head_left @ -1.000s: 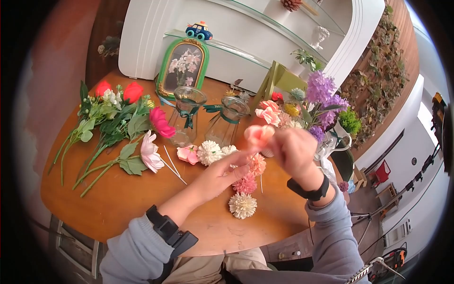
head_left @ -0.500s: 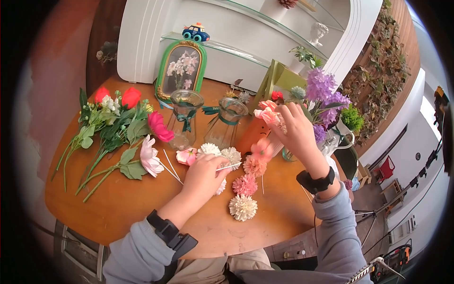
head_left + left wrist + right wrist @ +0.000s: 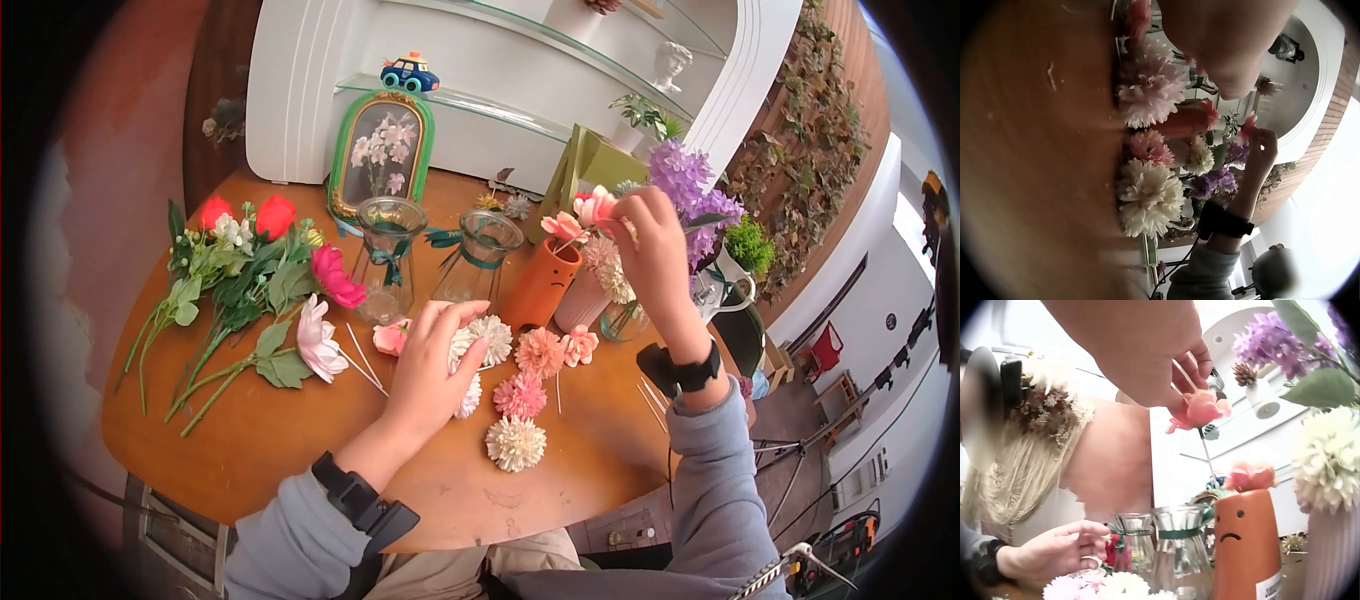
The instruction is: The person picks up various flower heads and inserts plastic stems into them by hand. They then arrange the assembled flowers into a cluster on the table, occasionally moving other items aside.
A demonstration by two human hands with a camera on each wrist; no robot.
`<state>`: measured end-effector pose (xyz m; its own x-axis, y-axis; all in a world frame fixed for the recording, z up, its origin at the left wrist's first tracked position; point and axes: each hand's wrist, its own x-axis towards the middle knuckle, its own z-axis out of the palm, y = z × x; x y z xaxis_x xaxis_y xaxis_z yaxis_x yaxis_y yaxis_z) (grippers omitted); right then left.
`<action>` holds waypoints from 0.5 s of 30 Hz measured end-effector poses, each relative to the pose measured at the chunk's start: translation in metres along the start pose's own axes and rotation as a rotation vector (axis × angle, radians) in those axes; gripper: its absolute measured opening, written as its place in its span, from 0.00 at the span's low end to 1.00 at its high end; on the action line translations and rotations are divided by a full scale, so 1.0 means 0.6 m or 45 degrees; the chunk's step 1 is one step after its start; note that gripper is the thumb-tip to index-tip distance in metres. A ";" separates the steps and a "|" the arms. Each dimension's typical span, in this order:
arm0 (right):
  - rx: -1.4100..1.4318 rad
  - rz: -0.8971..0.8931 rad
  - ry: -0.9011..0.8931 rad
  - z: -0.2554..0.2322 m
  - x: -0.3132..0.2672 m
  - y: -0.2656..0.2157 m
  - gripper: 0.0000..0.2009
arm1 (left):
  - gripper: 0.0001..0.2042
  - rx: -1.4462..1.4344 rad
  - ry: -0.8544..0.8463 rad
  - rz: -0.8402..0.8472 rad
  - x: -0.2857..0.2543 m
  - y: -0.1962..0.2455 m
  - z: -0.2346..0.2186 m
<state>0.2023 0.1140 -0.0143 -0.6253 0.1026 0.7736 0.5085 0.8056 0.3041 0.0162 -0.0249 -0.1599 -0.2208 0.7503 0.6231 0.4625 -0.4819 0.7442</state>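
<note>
My right hand [image 3: 655,245] pinches a coral artificial flower [image 3: 1202,407] just under its bloom, and its thin pale stem points down toward an orange vase [image 3: 545,285] with a frowning face. Another coral flower [image 3: 1250,476] stands in that vase's mouth. My left hand [image 3: 432,370] hovers over white pompom flowers [image 3: 490,335], fingers loosely extended and apart, nothing between them. Right of it on the table lie a coral pompom flower [image 3: 540,352], a small coral flower [image 3: 580,345], a pink pompom flower [image 3: 519,395] and a cream one [image 3: 516,444].
Two glass vases [image 3: 388,265] with green ribbons stand behind my left hand. Long-stemmed roses and other flowers [image 3: 240,290] lie at left. A ribbed pink vase [image 3: 582,303] and purple flowers [image 3: 685,190] stand at right. A green picture frame [image 3: 382,150] is at the back.
My hands, together at a coral flower one second ago, have parted. The right rose to the vase with a flower. The left let go of a white stick; a small coral flower now lies on the table.
</note>
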 end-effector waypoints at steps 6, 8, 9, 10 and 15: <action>0.102 -0.224 0.113 -0.052 -0.011 -0.088 0.08 | 0.28 -0.024 -0.047 0.167 0.002 0.014 0.002; 0.153 -0.247 0.086 -0.058 -0.023 -0.116 0.09 | 0.27 -0.038 -0.071 0.231 -0.001 0.019 0.006; 0.217 -0.249 0.062 -0.059 -0.030 -0.129 0.09 | 0.24 -0.055 -0.061 0.268 -0.004 0.022 0.011; 0.236 -0.295 0.039 -0.056 -0.037 -0.135 0.09 | 0.22 -0.073 -0.052 0.306 -0.006 0.024 0.014; 0.208 -0.240 -0.076 -0.045 -0.061 -0.139 0.09 | 0.11 -0.377 -0.538 -0.122 -0.011 0.030 0.010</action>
<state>0.1988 0.0270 -0.0531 -0.7364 -0.0281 0.6760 0.2802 0.8967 0.3426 0.0313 -0.0357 -0.1522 0.1439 0.8851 0.4425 0.1812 -0.4632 0.8675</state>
